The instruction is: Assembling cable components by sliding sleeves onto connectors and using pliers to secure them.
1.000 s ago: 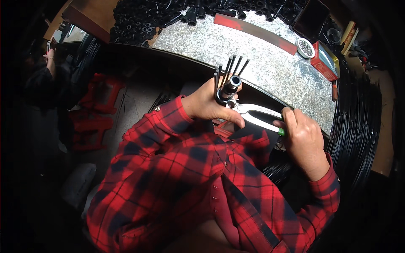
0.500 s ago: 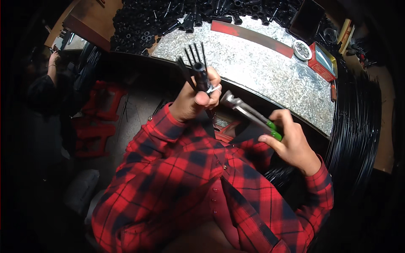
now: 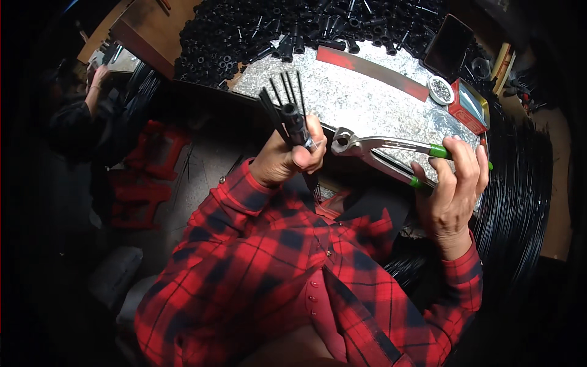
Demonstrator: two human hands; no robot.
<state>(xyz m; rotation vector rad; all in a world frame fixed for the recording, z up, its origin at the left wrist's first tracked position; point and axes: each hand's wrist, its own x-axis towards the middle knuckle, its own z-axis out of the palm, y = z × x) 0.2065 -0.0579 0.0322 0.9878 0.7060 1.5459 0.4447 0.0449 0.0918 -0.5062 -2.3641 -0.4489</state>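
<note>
My left hand (image 3: 282, 158) is closed round a black tubular piece (image 3: 295, 122), its hollow end facing up. Several thin black rods (image 3: 288, 88) stick up beside the tube from the same grip. A small whitish, clear bit shows by the thumb; what it is I cannot make out. My right hand (image 3: 454, 196) grips end-cutting pincers (image 3: 379, 151) by their green handles, which are spread apart. The pincers' metal head (image 3: 342, 140) points left, close to my left hand but apart from the tube.
Black tubular parts (image 3: 244, 37) are heaped along the back of the silvery bench top (image 3: 367, 104). A red-and-grey bar (image 3: 372, 72), a white bowl (image 3: 441, 90), a red box (image 3: 468, 109) and a phone (image 3: 449, 44) lie there. Long black rods (image 3: 513, 183) hang at right. Another person's hand (image 3: 98, 76) shows far left.
My right hand has shifted right and its grip has changed, with the pincers' handles now wider apart. The pincers' head has moved slightly right. My left hand keeps its hold.
</note>
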